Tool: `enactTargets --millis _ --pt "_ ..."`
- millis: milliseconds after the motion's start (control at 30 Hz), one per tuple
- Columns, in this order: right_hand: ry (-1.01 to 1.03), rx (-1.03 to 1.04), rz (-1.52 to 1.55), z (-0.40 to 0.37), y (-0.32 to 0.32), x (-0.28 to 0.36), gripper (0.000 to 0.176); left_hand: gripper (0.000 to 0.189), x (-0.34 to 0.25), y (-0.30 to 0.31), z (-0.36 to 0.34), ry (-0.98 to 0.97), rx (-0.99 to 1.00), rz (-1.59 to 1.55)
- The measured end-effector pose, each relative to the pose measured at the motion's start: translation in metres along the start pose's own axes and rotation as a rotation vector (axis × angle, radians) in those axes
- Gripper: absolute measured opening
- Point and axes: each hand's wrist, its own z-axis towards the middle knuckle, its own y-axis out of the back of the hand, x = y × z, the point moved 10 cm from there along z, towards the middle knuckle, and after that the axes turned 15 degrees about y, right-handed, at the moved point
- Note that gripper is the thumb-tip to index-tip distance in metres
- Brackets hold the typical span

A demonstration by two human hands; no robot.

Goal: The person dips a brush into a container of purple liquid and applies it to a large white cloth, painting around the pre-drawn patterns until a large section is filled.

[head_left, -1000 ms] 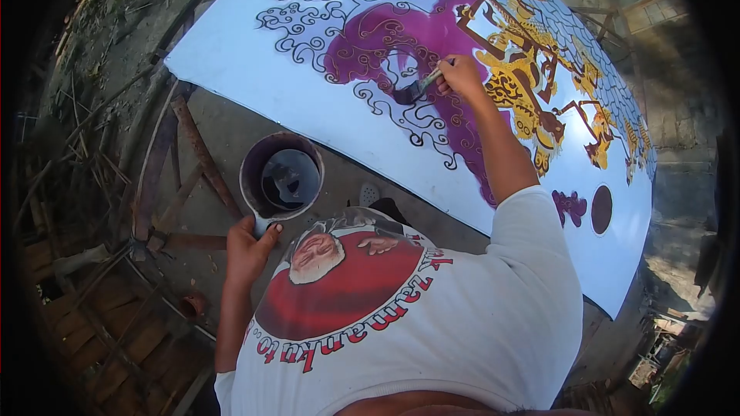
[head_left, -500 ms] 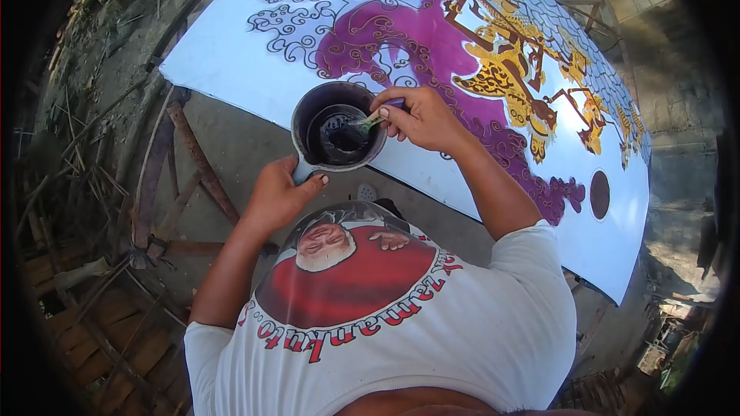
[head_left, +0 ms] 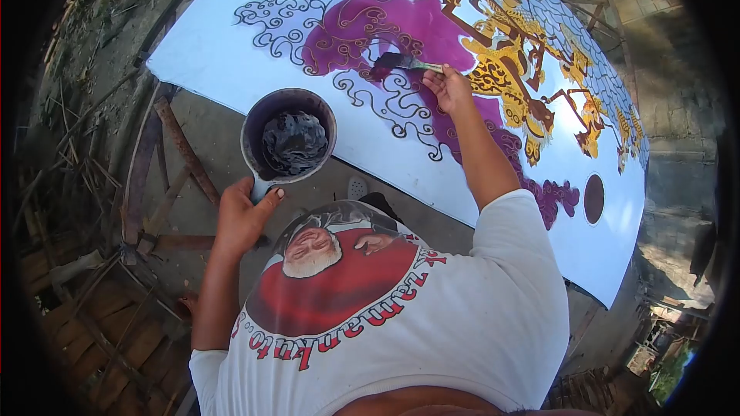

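My left hand (head_left: 245, 216) is closed round the handle of a round pot (head_left: 330, 127) with dark liquid in it, held just off the near edge of the cloth. In my right hand (head_left: 450, 88) is a flat brush (head_left: 408, 62), pinched by its handle. The brush's dark bristles are at the purple area of the white cloth (head_left: 416, 162), beside black curled outlines. Whether the bristle tip touches the cloth is hard to tell. Gold and brown figures (head_left: 505, 69) are drawn on the cloth to the right of the brush.
A rusty brown frame (head_left: 187, 150) stands below the cloth's left corner. Sticks and branches (head_left: 69, 154) lie at the far left. At the right is a block wall (head_left: 674, 131). A dark oval (head_left: 594, 199) marks the cloth's right part. A shoe (head_left: 357, 188) shows below the pot.
My right hand has lifted the brush out of the pot and moved it forward and right over the purple area. The pot in my left hand has moved left and slightly nearer my body.
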Motion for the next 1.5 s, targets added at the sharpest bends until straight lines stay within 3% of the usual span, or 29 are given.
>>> enactTargets --millis 133,233,400,467,533,633,733,767,867,900,1000,1033,1067,1133,1200,1300,1400,1500 --pt "0.046 0.022 -0.035 0.029 -0.029 -0.002 0.024 0.022 0.021 0.016 -0.021 0.054 -0.067 -0.193" --pt "-0.243 0.514 -0.237 -0.002 -0.075 -0.018 0.023 0.024 0.047 0.026 -0.036 0.184 -0.109 -0.165" --pt "-0.146 0.404 -0.306 0.017 -0.050 -0.007 0.025 0.026 0.086 0.032 -0.050 0.234 -0.196 -0.212" --pt "-0.100 0.352 -0.115 0.014 -0.073 -0.022 0.023 0.026 0.096 0.034 -0.053 0.245 -0.203 -0.238" --pt "-0.139 0.402 -0.102 -0.008 -0.102 -0.035 0.025 0.026 0.106 0.035 -0.055 0.273 -0.215 -0.256" --pt "-0.239 0.634 -0.316 -0.030 -0.117 -0.038 0.026 0.026 0.117 0.035 -0.056 0.274 -0.225 -0.248" --pt "-0.179 0.521 -0.474 0.007 -0.067 -0.008 0.027 0.025 0.120 0.033 -0.061 0.305 -0.259 -0.239" --pt "-0.089 0.388 -0.382 0.020 -0.051 -0.003 0.028 0.025 0.122 0.031 -0.063 0.312 -0.252 -0.239" --pt "-0.104 0.467 -0.278 -0.013 -0.066 -0.010 0.027 0.025 0.124 0.031 -0.060 0.313 -0.261 -0.254" --pt "-0.195 0.539 -0.339 -0.033 -0.071 -0.013 0.026 0.025 0.122 0.031 -0.059 0.305 -0.251 -0.237" --pt "-0.214 0.542 -0.426 -0.026 -0.042 -0.008 0.026 0.026 0.124 0.030 -0.057 0.283 -0.228 -0.229" --pt "-0.124 0.386 -0.439 -0.011 -0.021 0.004 0.025 0.026 0.125 0.030 -0.055 0.277 -0.224 -0.242" --pt "-0.121 0.381 -0.439 -0.002 -0.016 0.002 0.025 0.026 0.127 0.030 -0.053 0.274 -0.219 -0.241" --pt "0.116 0.041 -0.271 0.025 0.017 0.023 0.024 0.026 0.131 0.027 -0.052 0.291 -0.199 -0.228" --pt "0.127 0.048 -0.249 0.022 0.010 0.018 0.025 0.026 0.128 0.026 -0.049 0.291 -0.182 -0.204" --pt "-0.184 0.440 -0.389 -0.025 -0.029 -0.002 0.024 0.026 0.124 0.024 -0.047 0.291 -0.169 -0.173" --pt "-0.213 0.423 -0.450 -0.020 -0.005 0.008 0.023 0.026 0.123 0.023 -0.046 0.279 -0.163 -0.170" --pt "-0.066 0.247 -0.296 -0.016 -0.015 -0.005 0.023 0.027 0.119 0.021 -0.044 0.268 -0.148 -0.149"
